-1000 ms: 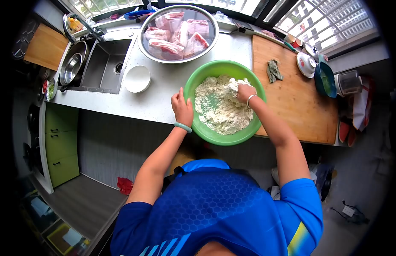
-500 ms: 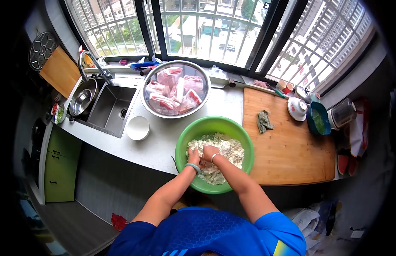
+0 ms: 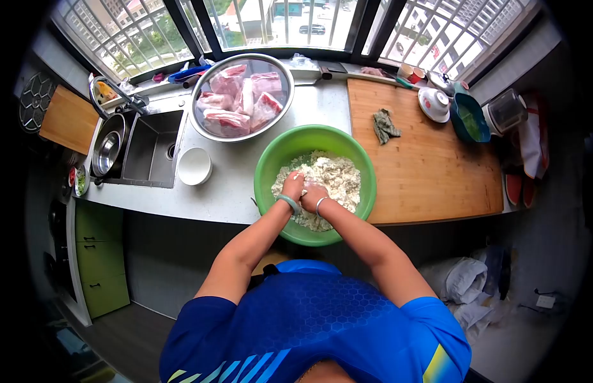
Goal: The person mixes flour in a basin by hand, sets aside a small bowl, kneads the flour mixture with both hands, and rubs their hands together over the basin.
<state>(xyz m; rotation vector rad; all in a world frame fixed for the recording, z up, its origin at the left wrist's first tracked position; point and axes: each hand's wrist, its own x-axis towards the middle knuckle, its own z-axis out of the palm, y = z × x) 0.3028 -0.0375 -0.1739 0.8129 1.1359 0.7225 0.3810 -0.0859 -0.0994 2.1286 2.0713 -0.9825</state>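
A large green basin (image 3: 367, 150) on the counter's front edge holds crumbly, floury dough (image 3: 338, 175). Both of my hands are down in it, close together and left of the middle. My left hand (image 3: 294, 185), with a jade-coloured bangle at the wrist, is closed, with white bits of dough on the fingers. Touching or nearly touching it, my right hand (image 3: 314, 195) is closed and pressed into the dough, a silver bangle at its wrist. The fingertips of both are partly hidden by dough and by the hands themselves.
Behind the basin stands a steel bowl of raw meat ribs (image 3: 239, 99). Left of it are a white bowl (image 3: 195, 166) and the sink (image 3: 150, 150). To the right, a wooden board (image 3: 430, 172) bears a crumpled cloth (image 3: 386, 126), an upturned bowl (image 3: 434, 104) and a teal basket (image 3: 469, 118).
My view has tilted down, so counter and basin sit higher. The hands have come closer together in the dough; the left one is now higher and more curled.
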